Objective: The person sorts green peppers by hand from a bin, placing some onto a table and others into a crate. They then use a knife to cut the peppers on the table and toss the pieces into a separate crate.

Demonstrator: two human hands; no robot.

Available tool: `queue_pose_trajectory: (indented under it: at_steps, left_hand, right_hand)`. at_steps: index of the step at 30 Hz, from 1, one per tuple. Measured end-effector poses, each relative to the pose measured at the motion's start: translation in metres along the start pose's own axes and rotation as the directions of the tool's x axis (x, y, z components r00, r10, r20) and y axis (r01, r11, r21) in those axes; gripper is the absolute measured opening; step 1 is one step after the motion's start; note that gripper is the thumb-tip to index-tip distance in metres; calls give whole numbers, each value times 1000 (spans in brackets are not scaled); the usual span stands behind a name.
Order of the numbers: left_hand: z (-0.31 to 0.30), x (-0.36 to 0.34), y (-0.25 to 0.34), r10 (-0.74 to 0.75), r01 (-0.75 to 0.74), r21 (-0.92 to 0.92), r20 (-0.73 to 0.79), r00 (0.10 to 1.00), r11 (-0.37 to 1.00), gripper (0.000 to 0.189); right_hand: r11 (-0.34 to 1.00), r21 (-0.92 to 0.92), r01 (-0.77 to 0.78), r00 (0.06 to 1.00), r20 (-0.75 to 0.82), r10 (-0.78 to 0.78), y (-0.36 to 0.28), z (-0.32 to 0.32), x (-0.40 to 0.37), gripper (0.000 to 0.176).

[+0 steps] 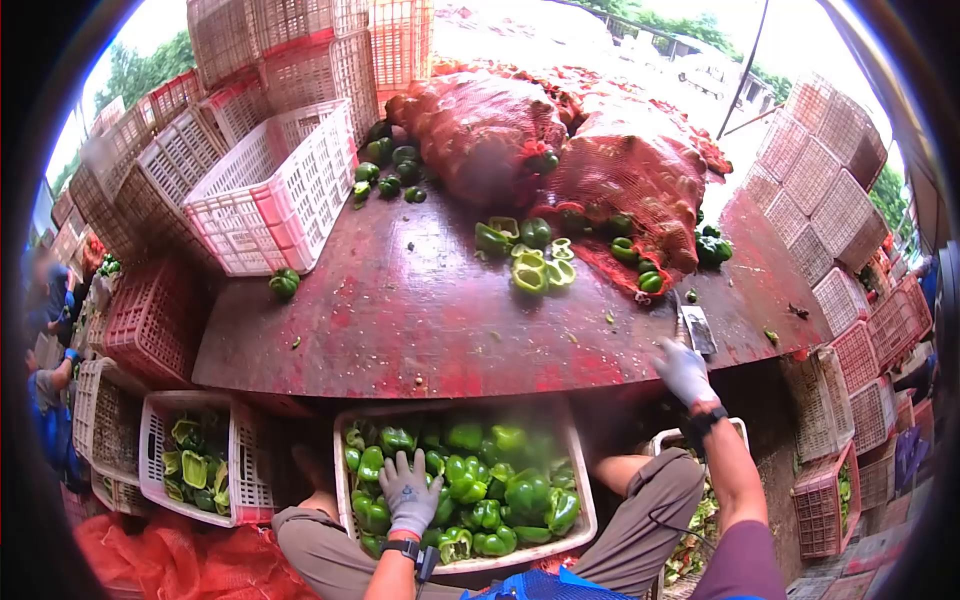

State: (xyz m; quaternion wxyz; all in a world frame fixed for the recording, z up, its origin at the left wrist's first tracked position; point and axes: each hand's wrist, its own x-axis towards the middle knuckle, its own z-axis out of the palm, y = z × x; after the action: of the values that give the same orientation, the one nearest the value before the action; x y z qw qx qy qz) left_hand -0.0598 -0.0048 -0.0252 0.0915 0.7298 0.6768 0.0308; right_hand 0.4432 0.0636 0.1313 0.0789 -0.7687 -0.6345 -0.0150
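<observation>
My left hand (pixel 410 492), in a grey glove, rests with spread fingers on the green peppers (pixel 485 490) in a white crate (pixel 590 500) between my legs. My right hand (pixel 684 372), also gloved, is at the table's front edge by the handle of a cleaver (pixel 699 329). The blade lies flat on the red table (pixel 400 320); whether my fingers grip the handle is hard to make out. Cut pepper pieces (pixel 530 270) lie mid-table, before red mesh sacks (pixel 640 170) with peppers at their openings.
An empty white and pink crate (pixel 270 195) stands at the table's left. Another crate (pixel 236 470) at lower left holds cut peppers. Stacked crates (pixel 820 190) line both sides. A co-worker's arm (pixel 62 370) shows at far left. Red netting (pixel 180 560) lies bottom left.
</observation>
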Motion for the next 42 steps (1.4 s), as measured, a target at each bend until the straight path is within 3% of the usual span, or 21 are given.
queue_pose_trajectory:
  at_steps: [3, 5, 8, 9, 11, 12, 14, 15, 16, 17, 18, 19, 20, 21, 22, 23, 25, 30, 33, 37, 42]
  left_hand:
    - [-3, 3, 0, -2, 3, -21, 18, 1000, 1000, 69]
    - [-5, 4, 0, -3, 3, -17, 17, 1000, 1000, 69]
    - [-5, 4, -1, -3, 3, -17, 8, 1000, 1000, 68]
    - [-5, 4, -1, -1, 1, -22, 12, 1000, 1000, 68]
    - [-3, 5, -3, 1, -1, -37, 5, 1000, 999, 66]
    - [-3, 4, -5, 1, -2, -45, -4, 1000, 999, 65]
    - [-5, 2, -2, 3, -4, -73, -24, 1000, 997, 64]
    - [-10, 1, 3, -31, 19, -123, -95, 995, 992, 60]
    - [-18, 0, 8, -54, 10, -221, -195, 979, 975, 59]
    - [-26, -1, 14, -89, -4, -310, -287, 954, 951, 57]
    - [-22, 6, 16, -144, -54, -529, -326, 934, 847, 55]
    - [-43, 7, 23, -217, 86, -912, -4, 976, 401, 60]
    - [-66, 10, 30, -112, 273, -946, 295, 949, -175, 64]
    - [-76, 13, 31, 93, 418, -736, 439, 894, -532, 71]
    - [-89, 13, 28, 378, 456, -560, 257, 889, -691, 72]
    - [-102, 8, 33, 411, 435, -424, 152, 899, -795, 65]
    - [-99, -1, 35, 300, 350, -389, 185, 936, -852, 59]
    - [-104, -20, 37, 166, 209, -517, 130, 978, -830, 44]
    - [-77, -18, 43, -29, 44, -634, 104, 994, -772, 36]
    - [-87, -28, 68, -223, -105, -711, 75, 972, -695, 26]
    - [-111, -48, 47, 208, 336, -492, 297, 932, -803, 21]
  right_hand:
    - [901, -9, 435, 866, -271, -421, -114, 19, 80, 29]
    - [888, -164, 430, 885, -117, -451, -163, 65, 137, 27]
    - [926, -296, 235, 953, -115, -279, -188, 141, 198, 24]
    - [929, -324, 179, 907, -312, -284, -182, 166, 206, 30]
    - [937, -282, 205, 924, -259, -280, -180, 171, 204, 36]
    - [984, -40, 174, 973, -145, -178, -182, 165, 192, 34]
    - [817, 260, 515, 849, -288, -443, -170, 182, 188, 38]
    - [675, 525, 518, 847, -206, -489, -174, 169, 168, 42]
    - [501, 753, 427, 839, -122, -531, -179, 155, 146, 47]
    - [302, 953, 1, 821, 172, -544, -196, 109, 99, 51]
    - [223, 967, -122, 756, 236, -611, -214, 74, 65, 49]
    - [150, 956, -254, 675, 286, -680, -229, 49, 35, 47]
    - [114, 943, -313, 599, 289, -747, -241, 36, 9, 49]
    - [82, 923, -375, 517, 282, -808, -249, 32, -11, 52]
    - [110, 953, -283, 426, 227, -876, -253, 39, -23, 52]
    - [195, 981, 13, 361, 177, -916, -264, 30, -36, 51]
    - [166, 960, 224, 337, 83, -938, -275, 18, -57, 49]
    - [404, 801, 442, 664, 10, -747, -282, 2, -93, 65]
    - [522, 413, 746, 622, -153, -768, -294, -2, -121, 79]
    - [505, 287, 814, 580, -351, -735, -304, 21, -134, 61]
    - [437, 285, 853, 521, -471, -711, -302, 43, -145, 46]
